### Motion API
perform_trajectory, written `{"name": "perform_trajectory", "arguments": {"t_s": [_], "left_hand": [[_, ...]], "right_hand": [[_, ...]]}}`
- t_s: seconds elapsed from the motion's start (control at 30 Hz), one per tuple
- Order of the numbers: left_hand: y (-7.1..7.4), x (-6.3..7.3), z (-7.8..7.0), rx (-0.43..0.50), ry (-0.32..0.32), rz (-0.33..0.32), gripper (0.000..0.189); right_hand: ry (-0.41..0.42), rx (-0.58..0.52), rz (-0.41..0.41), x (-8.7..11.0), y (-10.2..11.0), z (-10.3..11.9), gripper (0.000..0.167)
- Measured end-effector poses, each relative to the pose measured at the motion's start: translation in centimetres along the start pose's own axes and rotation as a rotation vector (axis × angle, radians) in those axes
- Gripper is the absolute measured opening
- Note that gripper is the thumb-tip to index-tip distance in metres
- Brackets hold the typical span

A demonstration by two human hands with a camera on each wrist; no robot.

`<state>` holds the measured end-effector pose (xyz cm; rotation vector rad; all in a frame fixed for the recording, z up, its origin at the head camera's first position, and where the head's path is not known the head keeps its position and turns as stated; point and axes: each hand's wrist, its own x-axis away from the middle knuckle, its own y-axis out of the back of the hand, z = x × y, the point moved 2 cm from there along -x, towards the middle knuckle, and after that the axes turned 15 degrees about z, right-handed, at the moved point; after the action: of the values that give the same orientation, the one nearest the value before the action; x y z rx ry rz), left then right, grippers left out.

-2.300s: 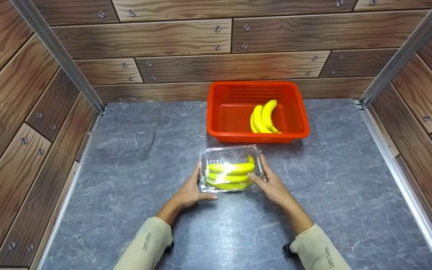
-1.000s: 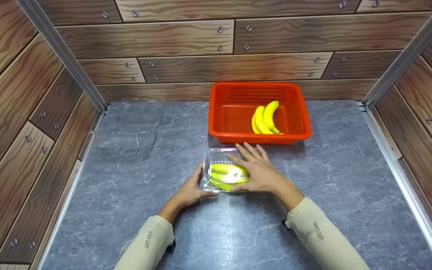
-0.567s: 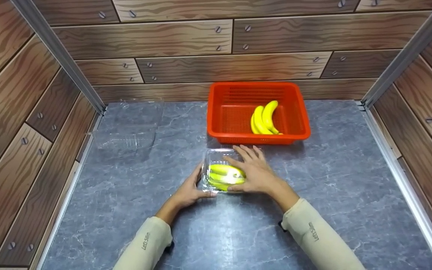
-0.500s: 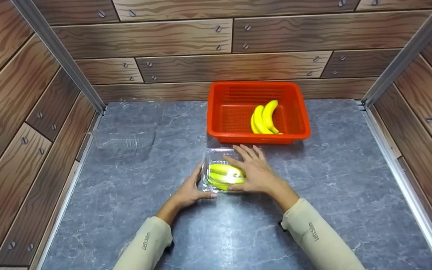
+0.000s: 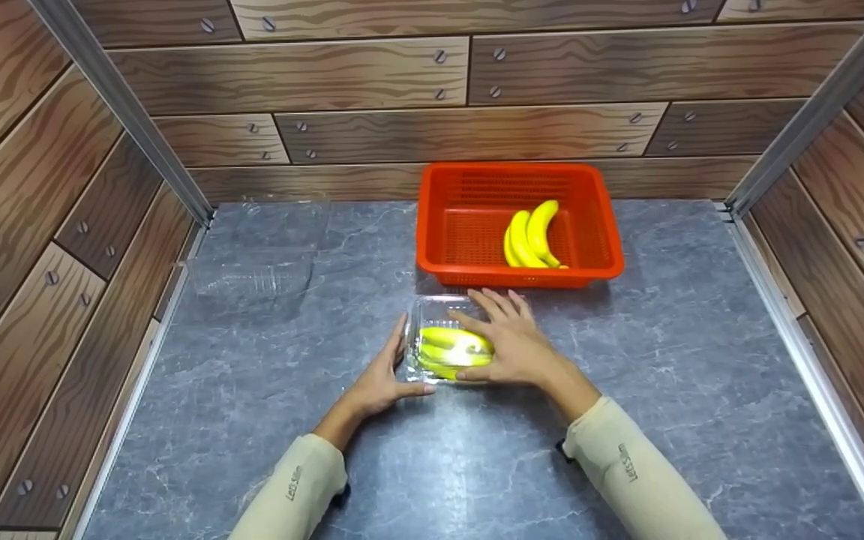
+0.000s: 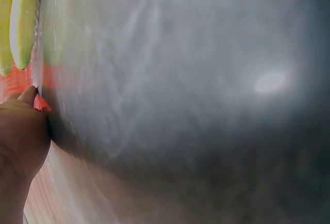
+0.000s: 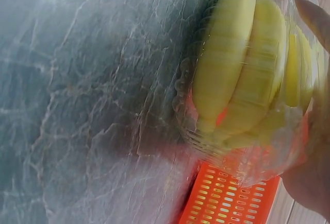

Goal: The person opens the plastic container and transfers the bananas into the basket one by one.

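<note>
A clear plastic clamshell box [image 5: 436,309] with a bunch of yellow bananas [image 5: 443,352] inside sits on the grey table in front of the basket. My right hand [image 5: 526,346] lies spread across the right part of its lid, thumb toward the near edge, covering that end. Beside the box's left end is my left hand [image 5: 379,384], fingers straight along the side and thumb stretched along the near corner. The right wrist view looks through the clear wall at the bananas [image 7: 224,54]. At the left wrist view's edge, part of the left hand [image 6: 23,136] shows.
Behind the box stands a red plastic basket [image 5: 436,270] holding another bunch of bananas [image 5: 526,240]. A second clear clamshell box [image 5: 252,279], lid up, is at the back left. Wood-patterned walls [image 5: 372,75] enclose the grey marbled table [image 5: 312,330] on the back and sides.
My right hand has gone from gripping the box's right end to lying spread on its lid. The left hand stays at the left end; over the last half second hardly anything moves.
</note>
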<state>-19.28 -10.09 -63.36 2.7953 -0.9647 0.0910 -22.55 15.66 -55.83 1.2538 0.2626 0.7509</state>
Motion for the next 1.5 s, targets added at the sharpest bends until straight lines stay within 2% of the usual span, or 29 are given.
{"name": "perform_trajectory", "arguments": {"t_s": [0.37, 0.8, 1.23, 1.5], "left_hand": [[-0.20, 0.08, -0.10, -0.020, 0.002, -0.009, 0.133], [-0.01, 0.19, -0.14, -0.030, 0.010, 0.016, 0.129], [0.23, 0.22, -0.37, -0.067, -0.004, 0.035, 0.128], [0.35, 0.32, -0.37, -0.083, 0.020, 0.043, 0.125]], "right_hand": [[-0.004, 0.013, 0.014, -0.15, -0.25, -0.18, 0.100], [0.015, -0.063, 0.007, -0.04, 0.44, 0.06, 0.092], [0.010, -0.063, 0.039, -0.17, 0.62, -0.01, 0.090], [0.013, -0.077, 0.044, -0.22, 0.60, 0.06, 0.088]]}}
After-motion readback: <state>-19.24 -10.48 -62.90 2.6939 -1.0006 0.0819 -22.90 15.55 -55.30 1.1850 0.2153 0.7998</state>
